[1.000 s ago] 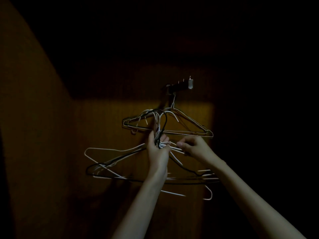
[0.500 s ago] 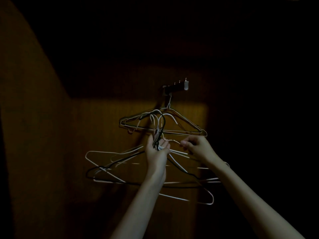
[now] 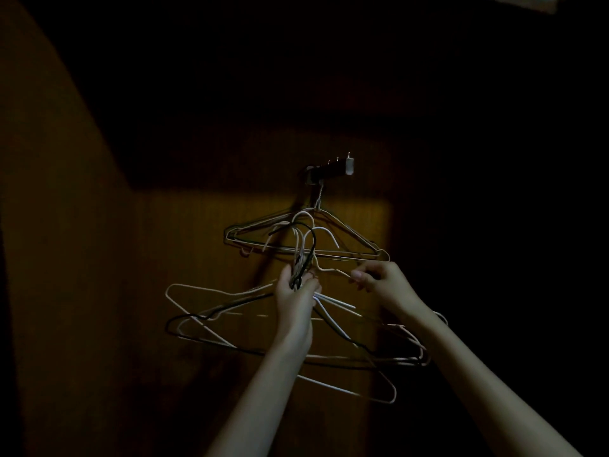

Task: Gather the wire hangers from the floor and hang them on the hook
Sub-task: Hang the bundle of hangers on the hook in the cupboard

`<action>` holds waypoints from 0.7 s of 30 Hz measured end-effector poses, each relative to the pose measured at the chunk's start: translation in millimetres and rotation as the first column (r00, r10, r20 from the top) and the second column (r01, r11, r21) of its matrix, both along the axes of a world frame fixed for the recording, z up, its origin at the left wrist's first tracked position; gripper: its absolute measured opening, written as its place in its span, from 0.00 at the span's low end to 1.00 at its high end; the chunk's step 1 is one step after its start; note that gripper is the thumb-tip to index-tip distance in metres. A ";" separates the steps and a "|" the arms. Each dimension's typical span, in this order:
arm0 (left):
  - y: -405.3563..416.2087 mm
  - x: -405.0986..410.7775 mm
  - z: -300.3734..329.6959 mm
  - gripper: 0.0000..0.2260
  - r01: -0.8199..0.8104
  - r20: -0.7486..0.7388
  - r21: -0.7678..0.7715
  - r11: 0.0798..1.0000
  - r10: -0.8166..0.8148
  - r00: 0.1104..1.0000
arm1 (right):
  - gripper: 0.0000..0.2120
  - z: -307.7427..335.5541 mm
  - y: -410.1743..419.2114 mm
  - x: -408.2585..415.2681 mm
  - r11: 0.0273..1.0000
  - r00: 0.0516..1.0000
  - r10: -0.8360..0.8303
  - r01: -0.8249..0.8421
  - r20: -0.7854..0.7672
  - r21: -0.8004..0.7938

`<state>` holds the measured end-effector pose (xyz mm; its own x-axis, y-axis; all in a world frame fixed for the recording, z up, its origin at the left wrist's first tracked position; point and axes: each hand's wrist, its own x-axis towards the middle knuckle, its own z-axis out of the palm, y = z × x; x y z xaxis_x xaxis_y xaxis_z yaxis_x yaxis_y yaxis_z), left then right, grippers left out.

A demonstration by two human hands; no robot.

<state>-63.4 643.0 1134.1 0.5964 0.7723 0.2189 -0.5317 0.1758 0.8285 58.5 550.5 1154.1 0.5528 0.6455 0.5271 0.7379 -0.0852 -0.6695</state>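
Note:
A dark hook bar (image 3: 331, 167) juts from the dim wooden wall, and hung hangers (image 3: 349, 234) dangle from it. Below them my left hand (image 3: 296, 293) grips the necks of a bundle of white and black wire hangers (image 3: 211, 319), whose hooks stick up above my fist. My right hand (image 3: 384, 283) pinches the shoulder wire of one white hanger (image 3: 333, 269) raised a little out of the bundle, just under the hung ones. The bundle's lower bars fan out left and right behind both forearms.
A brown wooden wall (image 3: 99, 291) fills the view, lit only in a patch around the hook; the rest is nearly black. A pale edge (image 3: 527, 1) shows at the top right corner.
My right hand has lifted and moved right, drawing one white hanger up out of the bundle. The left hand holds the bundle in about the same place.

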 end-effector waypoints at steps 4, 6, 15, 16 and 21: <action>-5.4 -1.0 1.4 0.23 0.007 0.020 0.041 0.999 -0.008 1.000 | 0.09 2.0 -1.5 2.8 1.000 1.000 -0.005 0.006 -0.022 0.015; -5.4 -0.7 1.5 0.20 0.011 0.025 0.044 0.999 -0.013 1.000 | 0.10 3.1 -1.8 4.7 1.000 0.999 -0.001 0.002 -0.032 0.027; -6.6 6.9 -1.8 0.18 0.014 -0.014 0.127 0.992 -0.012 1.000 | 0.11 5.1 4.7 3.4 0.997 0.997 0.058 -0.055 -0.056 0.057; -6.1 8.1 -2.2 0.18 0.013 -0.014 0.123 0.992 -0.012 1.000 | 0.11 5.2 5.4 3.7 0.997 0.997 0.057 -0.054 -0.052 0.058; -3.7 10.6 -3.0 0.21 0.007 -0.015 0.091 0.996 -0.006 1.000 | 0.09 6.8 6.1 8.7 0.991 0.992 0.063 -0.048 -0.109 0.128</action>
<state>-52.7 639.4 1131.1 0.6049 0.7458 0.2791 -0.5184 0.1028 0.8490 67.2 556.6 1160.9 0.5783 0.6096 0.5422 0.6585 0.0435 -0.7513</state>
